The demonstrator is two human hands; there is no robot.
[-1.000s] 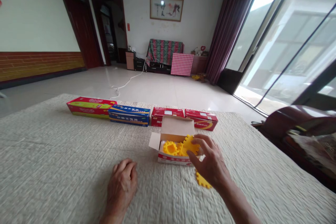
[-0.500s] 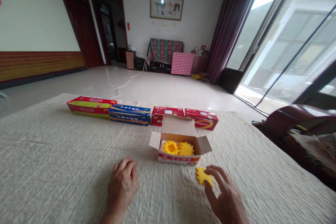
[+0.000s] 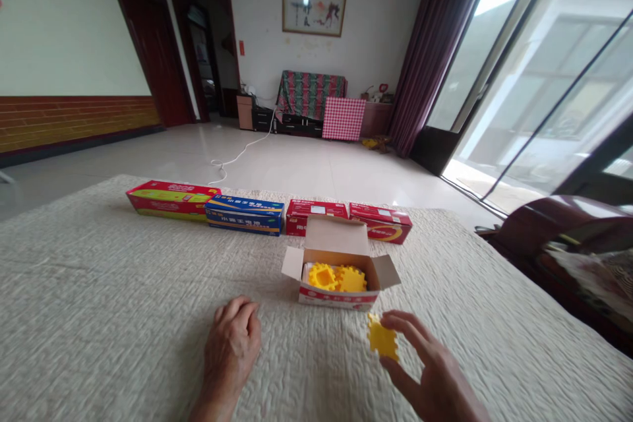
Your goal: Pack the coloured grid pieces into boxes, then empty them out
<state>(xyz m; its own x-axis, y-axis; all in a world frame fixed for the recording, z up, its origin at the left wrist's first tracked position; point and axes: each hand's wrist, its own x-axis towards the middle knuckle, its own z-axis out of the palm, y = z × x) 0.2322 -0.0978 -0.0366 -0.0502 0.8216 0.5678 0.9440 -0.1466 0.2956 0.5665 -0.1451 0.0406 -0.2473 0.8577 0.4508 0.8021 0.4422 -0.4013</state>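
A yellow toothed piece (image 3: 383, 339) is pinched by its edges in the right hand (image 3: 438, 369). Ahead of the hands, between them, stands an open carton (image 3: 336, 298) holding more yellow pieces (image 3: 352, 279). The left hand (image 3: 232, 336) rests loosely closed on the quilted cover (image 3: 123, 303).

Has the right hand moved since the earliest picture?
Yes: the right hand has come nearer, from above the open box to the loose yellow piece in front.
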